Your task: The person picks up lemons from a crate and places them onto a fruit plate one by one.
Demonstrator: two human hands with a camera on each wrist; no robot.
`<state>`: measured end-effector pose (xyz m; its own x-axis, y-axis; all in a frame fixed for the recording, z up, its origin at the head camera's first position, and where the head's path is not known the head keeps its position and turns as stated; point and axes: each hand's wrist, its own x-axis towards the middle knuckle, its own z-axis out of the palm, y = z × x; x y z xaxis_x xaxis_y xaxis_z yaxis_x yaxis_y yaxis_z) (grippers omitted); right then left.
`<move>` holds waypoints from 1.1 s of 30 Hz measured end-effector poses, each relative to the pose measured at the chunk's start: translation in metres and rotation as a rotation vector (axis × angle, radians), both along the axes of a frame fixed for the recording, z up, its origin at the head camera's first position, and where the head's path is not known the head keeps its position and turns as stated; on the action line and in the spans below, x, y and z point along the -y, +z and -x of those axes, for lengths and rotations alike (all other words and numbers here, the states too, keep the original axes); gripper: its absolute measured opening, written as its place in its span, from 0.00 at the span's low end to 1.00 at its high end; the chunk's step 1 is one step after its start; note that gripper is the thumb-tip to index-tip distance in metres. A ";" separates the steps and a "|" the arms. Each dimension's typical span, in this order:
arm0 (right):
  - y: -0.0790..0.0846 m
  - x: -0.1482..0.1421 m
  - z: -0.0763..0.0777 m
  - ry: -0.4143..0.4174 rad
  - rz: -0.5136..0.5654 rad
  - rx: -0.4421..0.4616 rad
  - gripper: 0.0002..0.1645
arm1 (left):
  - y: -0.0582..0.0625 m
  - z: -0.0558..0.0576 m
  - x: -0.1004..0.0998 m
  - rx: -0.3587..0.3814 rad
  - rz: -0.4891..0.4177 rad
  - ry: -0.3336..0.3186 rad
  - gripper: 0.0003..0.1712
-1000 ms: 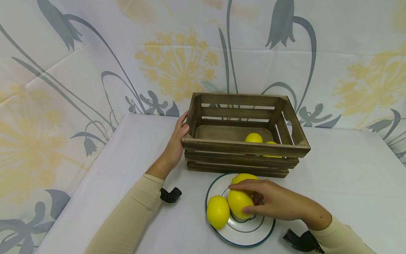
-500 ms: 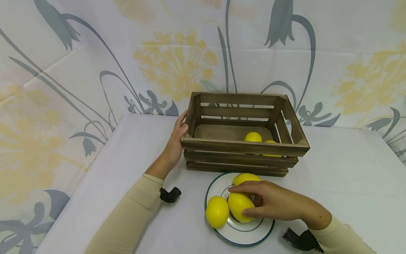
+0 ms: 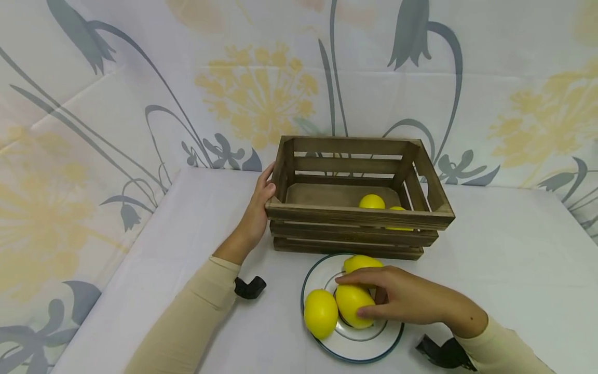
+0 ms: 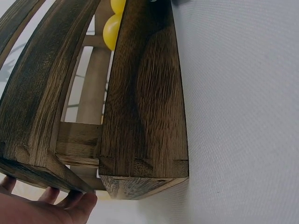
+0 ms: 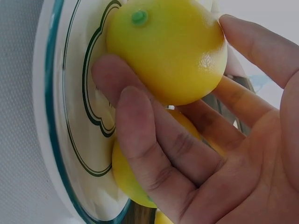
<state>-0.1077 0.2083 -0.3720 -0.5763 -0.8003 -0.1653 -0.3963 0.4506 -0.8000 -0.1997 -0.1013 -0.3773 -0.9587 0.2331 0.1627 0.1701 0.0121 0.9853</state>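
Note:
In the head view my right hand (image 3: 406, 293) is over the plate (image 3: 327, 347), its thumb and fingers around a yellow lemon (image 3: 353, 306). Up close in the right wrist view, this lemon (image 5: 168, 56) shows a green tip, with the thumb on one side and fingertips on the other. A second lemon (image 3: 321, 313) lies to its left and a third (image 3: 362, 263) behind it, partly covered by the hand. My left hand (image 3: 254, 213) rests against the left end of a brown wooden crate (image 3: 359, 215), fingertips touching that end panel in the left wrist view.
Two lemons lie inside the crate towards its right; one (image 3: 372, 201) shows over the front slat. The crate stands right behind the plate on a white cloth (image 3: 509, 259). A flower-printed curtain (image 3: 266, 88) hangs behind. Black wrist pieces (image 3: 249, 287) sit at both cuffs.
The lemon under my right hand has shifted slightly nearer and tilted, and the lemon behind it has moved slightly right. My left hand stays on the crate.

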 end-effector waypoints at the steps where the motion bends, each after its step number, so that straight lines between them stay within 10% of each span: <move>1: 0.000 0.000 0.000 0.001 -0.001 0.007 0.33 | 0.000 0.000 0.000 0.000 0.001 0.000 0.37; 23: 0.009 -0.005 -0.005 -0.005 0.244 0.082 0.26 | 0.000 -0.001 0.000 0.001 0.017 -0.002 0.36; 33: 0.021 -0.004 -0.011 -0.083 0.404 -0.081 0.24 | 0.001 -0.003 0.000 0.005 0.029 0.014 0.36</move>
